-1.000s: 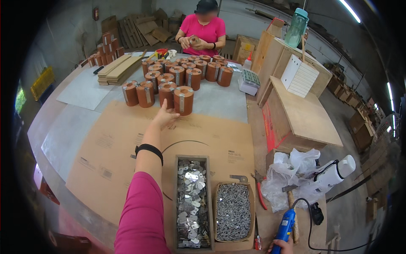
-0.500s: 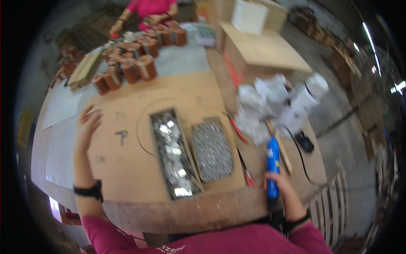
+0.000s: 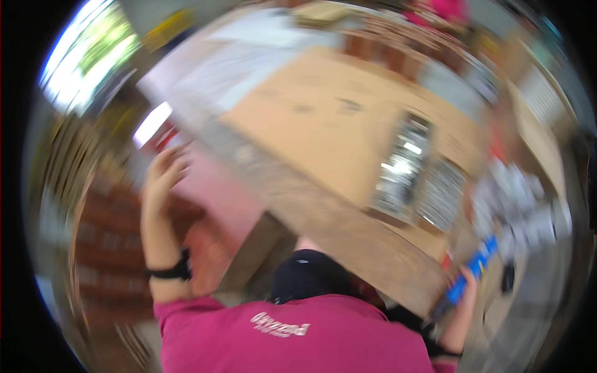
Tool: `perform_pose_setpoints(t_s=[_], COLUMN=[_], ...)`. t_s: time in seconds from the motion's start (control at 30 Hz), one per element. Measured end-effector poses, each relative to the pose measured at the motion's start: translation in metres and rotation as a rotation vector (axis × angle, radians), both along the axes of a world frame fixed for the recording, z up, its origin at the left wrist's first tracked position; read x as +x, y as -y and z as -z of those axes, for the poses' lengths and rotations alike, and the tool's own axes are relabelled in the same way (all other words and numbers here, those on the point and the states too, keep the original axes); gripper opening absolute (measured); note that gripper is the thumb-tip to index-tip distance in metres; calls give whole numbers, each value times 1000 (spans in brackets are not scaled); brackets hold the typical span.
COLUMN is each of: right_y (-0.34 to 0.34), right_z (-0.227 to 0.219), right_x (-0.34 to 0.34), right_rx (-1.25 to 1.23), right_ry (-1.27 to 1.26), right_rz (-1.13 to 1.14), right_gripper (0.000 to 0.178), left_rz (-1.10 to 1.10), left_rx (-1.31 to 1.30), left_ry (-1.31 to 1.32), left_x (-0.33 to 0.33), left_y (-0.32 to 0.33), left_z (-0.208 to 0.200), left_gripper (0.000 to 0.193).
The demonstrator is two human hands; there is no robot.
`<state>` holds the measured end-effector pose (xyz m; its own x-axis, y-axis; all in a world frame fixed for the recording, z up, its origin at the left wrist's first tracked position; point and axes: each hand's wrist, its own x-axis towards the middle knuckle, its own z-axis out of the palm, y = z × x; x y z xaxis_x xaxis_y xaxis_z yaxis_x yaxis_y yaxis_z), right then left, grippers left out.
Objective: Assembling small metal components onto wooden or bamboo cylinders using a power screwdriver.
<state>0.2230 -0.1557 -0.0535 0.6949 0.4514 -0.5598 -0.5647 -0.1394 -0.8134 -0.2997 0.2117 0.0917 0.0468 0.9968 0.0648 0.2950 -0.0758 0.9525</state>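
Note:
My right hand is wrapped round a blue power screwdriver at the right edge of the table. My left hand is held out past the table's left edge, empty, its fingers apart and slightly bent. Below it, somewhat blurred, are stacked red-brown wooden pieces and a pinkish-red surface. On the cardboard sheet lie a long tray of shiny metal parts and a box of small grey screws or nails.
Several red-brown wooden blocks stand at the table's far side, with another person in a pink top behind them. Crumpled clear plastic and a white bottle are at the right. The table's wooden front edge runs diagonally.
My view has swung to the left, so the table sits further up and right. My left hand has moved from over the cardboard to beyond the table's edge. The screwdriver stays in my right hand.

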Motion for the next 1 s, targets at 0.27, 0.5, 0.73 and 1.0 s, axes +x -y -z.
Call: perform_pose_setpoints(t_s=[0.27, 0.5, 0.73, 1.0], right_y=[-2, -41, -38, -14], right_z=[16, 13, 11, 16], right_x=[35, 27, 23, 23], right_rx=[-121, -171, -183, -184], right_ry=[90, 128, 148, 147], right_rz=[-159, -176, -132, -80], right_gripper=[22, 21, 21, 21], left_rz=[-484, -545, -792, -956], left_rx=[24, 5, 44, -191], left_ry=[92, -430, -1054, -1148], left_x=[-139, -163, -132, -129], left_y=[124, 84, -13, -42], left_z=[-5, 33, 71, 90], left_gripper=[33, 32, 40, 49])
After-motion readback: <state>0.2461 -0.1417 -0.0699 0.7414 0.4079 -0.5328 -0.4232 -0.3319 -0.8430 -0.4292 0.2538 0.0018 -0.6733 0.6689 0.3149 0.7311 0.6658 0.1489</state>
